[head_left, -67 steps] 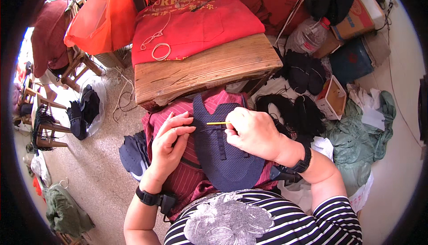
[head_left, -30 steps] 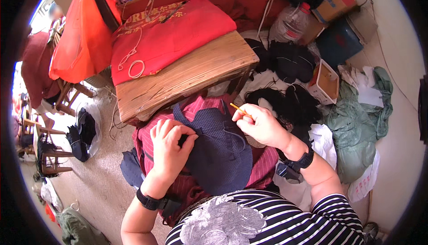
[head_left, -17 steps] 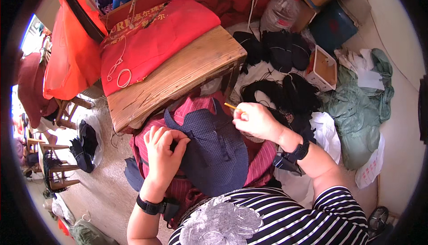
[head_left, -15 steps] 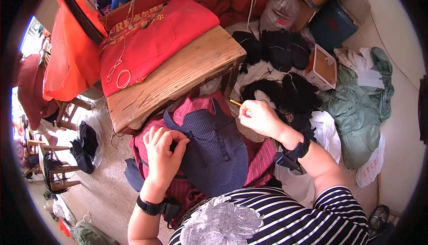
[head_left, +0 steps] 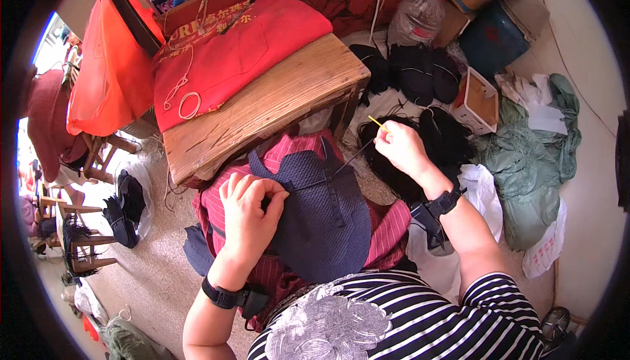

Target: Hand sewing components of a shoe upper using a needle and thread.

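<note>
A dark blue textured fabric piece [head_left: 325, 229] with strap-like ends lies over the maroon pinstriped cloth [head_left: 387, 242] on my lap. My left hand [head_left: 252, 209] pinches its left edge between thumb and forefinger. Off to the right, above the dark blue piece, my right hand [head_left: 401, 147] is closed around a thin yellow stick [head_left: 377, 123], whose tip points up and left. A dark thread [head_left: 354, 157] runs taut from near my right fingers down to the piece. What the stick's lower end looks like is hidden in the hand.
Ahead stands a wooden bench [head_left: 262, 111] with a red cloth [head_left: 243, 52] and a looped cream cord. To the right lie black yarn bundles [head_left: 394, 157], a white basket [head_left: 476, 101], a clear plastic jug [head_left: 417, 16] and green plastic sheeting [head_left: 531, 163]. Small wooden stools [head_left: 88, 245] stand left.
My right hand has moved up and to the right with the yellow stick, and the thread now stretches straight to the fabric piece. My left hand keeps its pinch.
</note>
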Available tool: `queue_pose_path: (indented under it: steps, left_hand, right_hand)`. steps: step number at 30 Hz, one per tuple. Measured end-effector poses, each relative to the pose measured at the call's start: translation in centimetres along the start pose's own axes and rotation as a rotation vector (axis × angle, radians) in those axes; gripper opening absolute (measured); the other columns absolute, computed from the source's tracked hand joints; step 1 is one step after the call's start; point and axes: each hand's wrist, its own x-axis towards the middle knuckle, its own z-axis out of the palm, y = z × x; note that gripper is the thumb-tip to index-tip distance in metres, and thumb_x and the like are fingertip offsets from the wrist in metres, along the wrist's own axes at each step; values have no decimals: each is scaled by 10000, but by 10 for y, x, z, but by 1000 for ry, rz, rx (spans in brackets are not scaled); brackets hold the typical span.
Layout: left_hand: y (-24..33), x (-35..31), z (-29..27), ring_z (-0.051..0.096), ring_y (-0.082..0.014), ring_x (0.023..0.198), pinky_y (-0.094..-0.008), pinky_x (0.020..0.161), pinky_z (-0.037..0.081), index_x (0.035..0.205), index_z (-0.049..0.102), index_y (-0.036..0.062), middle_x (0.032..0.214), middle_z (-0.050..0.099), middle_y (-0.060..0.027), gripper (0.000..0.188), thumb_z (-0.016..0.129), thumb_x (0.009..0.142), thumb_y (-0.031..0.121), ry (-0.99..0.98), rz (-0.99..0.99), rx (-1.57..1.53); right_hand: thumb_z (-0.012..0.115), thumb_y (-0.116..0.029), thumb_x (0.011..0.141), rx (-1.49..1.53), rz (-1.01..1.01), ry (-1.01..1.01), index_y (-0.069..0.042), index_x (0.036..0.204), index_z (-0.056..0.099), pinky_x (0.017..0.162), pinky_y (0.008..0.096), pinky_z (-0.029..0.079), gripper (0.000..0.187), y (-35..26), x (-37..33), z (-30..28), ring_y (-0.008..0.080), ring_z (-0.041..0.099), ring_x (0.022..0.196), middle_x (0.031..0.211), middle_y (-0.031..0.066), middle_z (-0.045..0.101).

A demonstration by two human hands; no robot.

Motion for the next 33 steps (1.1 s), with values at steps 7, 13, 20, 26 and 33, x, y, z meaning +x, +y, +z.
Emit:
queue_pose_path:
  steps: [7, 13, 20, 26, 33]
  left_hand:
    - [-9, -9, -5, 573, -240, 878, -387, 882, 398, 823, 665, 107, 830, 627, -25, 114, 764, 768, 94, 29, 12, -6]
    - [7, -38, -24, 608, -208, 1026, -503, 1089, 346, 962, 723, 114, 984, 691, -2, 214, 772, 753, 114, 41, 126, 159]
    - [2, -65, -20, 568, -244, 1175, -646, 1183, 175, 1096, 744, 151, 1245, 658, -57, 358, 772, 740, 164, -56, 184, 85]
    - [-2, -68, -21, 549, -250, 1214, -649, 1179, 182, 1105, 746, 171, 1291, 639, -78, 352, 770, 753, 185, -70, 174, 48]
    - [-4, -68, -18, 550, -256, 1221, -644, 1170, 223, 1066, 747, 152, 1272, 640, -82, 326, 777, 743, 189, -53, 184, 36]
  right_hand:
    - [592, -158, 920, -276, -282, -35, -45, 1027, 513, 700, 473, 541, 175, -48, -14, -2, 380, 674, 808, 854, 184, 657]
    - [572, -114, 966, -106, -486, -203, -23, 1068, 491, 582, 428, 539, 158, -124, -59, -15, 351, 678, 670, 769, 176, 656]
    - [602, -102, 882, -251, -723, -339, -39, 901, 535, 556, 400, 549, 94, -144, -60, -6, 309, 682, 664, 743, 131, 643]
    - [604, -92, 874, -339, -745, -359, -34, 921, 538, 563, 409, 545, 100, -159, -59, 4, 314, 677, 672, 746, 129, 636]
    - [575, -154, 939, -85, -579, -507, -28, 954, 531, 638, 484, 521, 134, -155, -46, 18, 403, 662, 760, 753, 197, 642]
